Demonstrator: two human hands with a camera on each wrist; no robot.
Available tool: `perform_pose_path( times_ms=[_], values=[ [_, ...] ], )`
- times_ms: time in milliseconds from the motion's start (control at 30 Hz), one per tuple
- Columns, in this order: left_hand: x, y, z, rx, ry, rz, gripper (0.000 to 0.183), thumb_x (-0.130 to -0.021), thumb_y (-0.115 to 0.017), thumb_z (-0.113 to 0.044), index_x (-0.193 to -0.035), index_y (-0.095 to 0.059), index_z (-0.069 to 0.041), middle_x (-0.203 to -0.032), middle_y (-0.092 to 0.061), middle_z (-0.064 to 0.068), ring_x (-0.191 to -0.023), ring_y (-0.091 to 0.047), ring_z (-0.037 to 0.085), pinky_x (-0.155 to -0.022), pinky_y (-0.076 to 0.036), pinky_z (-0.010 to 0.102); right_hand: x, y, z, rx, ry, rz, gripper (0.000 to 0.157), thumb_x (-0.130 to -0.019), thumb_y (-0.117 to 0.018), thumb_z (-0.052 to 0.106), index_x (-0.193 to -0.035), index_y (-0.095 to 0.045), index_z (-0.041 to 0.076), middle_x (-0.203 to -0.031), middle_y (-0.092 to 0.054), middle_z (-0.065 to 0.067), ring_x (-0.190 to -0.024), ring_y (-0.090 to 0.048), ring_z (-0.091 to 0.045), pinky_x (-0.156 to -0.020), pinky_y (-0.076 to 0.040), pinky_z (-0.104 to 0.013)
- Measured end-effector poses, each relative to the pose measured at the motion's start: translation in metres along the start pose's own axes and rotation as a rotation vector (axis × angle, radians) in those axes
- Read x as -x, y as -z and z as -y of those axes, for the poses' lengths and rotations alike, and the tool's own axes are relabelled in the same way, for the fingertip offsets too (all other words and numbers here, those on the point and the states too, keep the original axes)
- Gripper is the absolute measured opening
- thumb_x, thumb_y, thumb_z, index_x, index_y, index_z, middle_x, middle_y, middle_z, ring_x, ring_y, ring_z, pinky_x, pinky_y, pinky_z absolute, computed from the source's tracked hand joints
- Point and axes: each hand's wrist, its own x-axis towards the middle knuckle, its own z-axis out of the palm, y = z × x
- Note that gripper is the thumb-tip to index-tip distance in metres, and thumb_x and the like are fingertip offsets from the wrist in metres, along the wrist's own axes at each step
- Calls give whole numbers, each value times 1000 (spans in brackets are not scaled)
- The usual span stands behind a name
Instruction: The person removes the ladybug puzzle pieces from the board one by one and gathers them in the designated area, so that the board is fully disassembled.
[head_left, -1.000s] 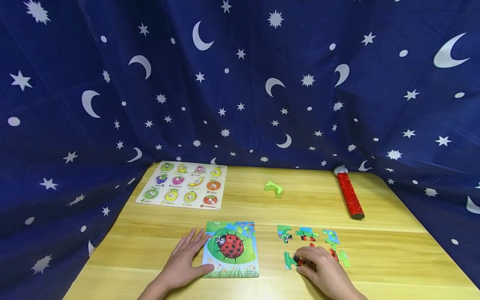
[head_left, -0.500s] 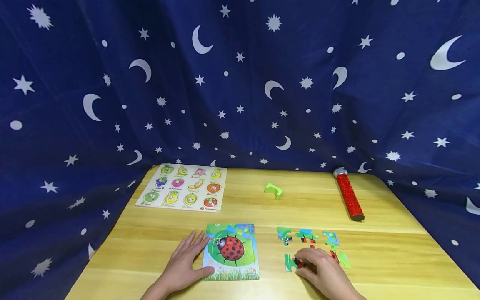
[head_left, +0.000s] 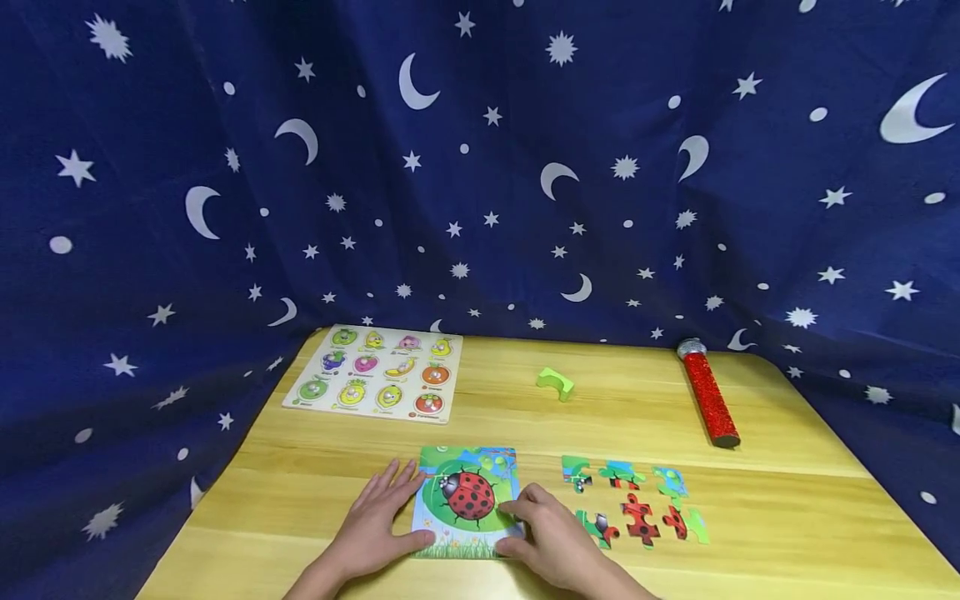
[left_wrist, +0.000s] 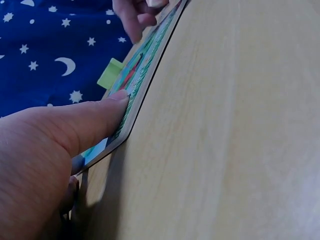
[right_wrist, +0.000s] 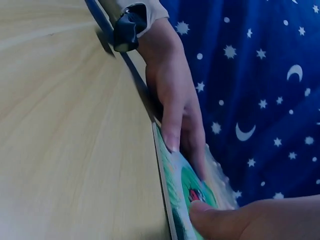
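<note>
A square ladybug puzzle board (head_left: 463, 531) lies flat on the wooden table in the head view. My left hand (head_left: 377, 522) rests at its left side, fingers straight and spread, thumb on the board's near-left part. At the opposite edge is my right hand (head_left: 558, 537), its index finger and thumb over the board. In the left wrist view the left thumb (left_wrist: 97, 117) presses on the board's top near the edge. Loose jigsaw pieces (head_left: 640, 521) lie right of the board in two rough rows, several showing red ladybug parts.
A fruit peg puzzle (head_left: 375, 373) lies at the back left. Behind the ladybug board sits a small green arch block (head_left: 556, 382). A red glittery toy microphone (head_left: 708, 396) lies at the back right. A dark blue star-and-moon curtain (head_left: 480, 167) hangs behind the table.
My right hand has left the loose pieces and moved left to the board's right edge, uncovering the lower row. The left hand stays in place. The head view has shifted slightly.
</note>
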Motion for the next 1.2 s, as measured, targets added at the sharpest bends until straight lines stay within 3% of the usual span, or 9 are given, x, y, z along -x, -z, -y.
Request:
perform_pose_path(
  times_ms=[167,433,700,900,1067,1200],
  values=[
    [-1,0,-3,-3,-2,-9,85,-80,-71,-59,-147,-46,-13,-160,-34,11,-152,-18,39,-120,-9,60,-5,-4,4,35,-20,14,52,-80,-76,45,-119,-71,11,-89,-49,6,-70,-34,0,-57,-31,-16],
    [-1,0,-3,3,8,-11,85,-80,-70,-59,-148,-46,-14,-161,-33,10,-153,-16,38,-121,-9,60,-5,-11,2,-17,1,-10,36,-80,-79,34,-110,-77,15,-87,-46,11,-70,-33,4,-57,-32,-13],
    [-2,-5,-10,38,42,-10,86,-80,-74,-51,-146,-45,-5,-161,-30,15,-153,-12,41,-121,-2,60,-3,-16,2,-1,57,-25,29,-83,-77,30,-108,-77,17,-89,-47,11,-73,-34,4,-59,-35,-13],
    [-3,-20,-23,-52,95,-79,98,-75,-72,-65,-146,-45,-2,-160,-31,19,-152,-14,43,-120,-5,62,-2,-17,4,8,50,-18,28,-83,-76,34,-107,-78,20,-90,-47,11,-74,-35,4,-58,-35,-14],
    [-3,-25,-29,-95,126,-105,102,-71,-75,-64,-147,-43,-3,-161,-29,18,-152,-16,42,-121,-7,62,-1,-18,6,27,26,-13,29,-84,-75,36,-108,-77,20,-92,-48,10,-73,-35,3,-57,-34,-15],
    [-2,-22,-33,-74,134,-106,101,-71,-77,-62,-146,-43,-4,-161,-29,19,-152,-16,43,-121,-7,62,0,-19,9,78,-36,-4,43,-84,-74,41,-119,-72,16,-96,-47,7,-76,-36,-1,-56,-33,-17]
  ],
)
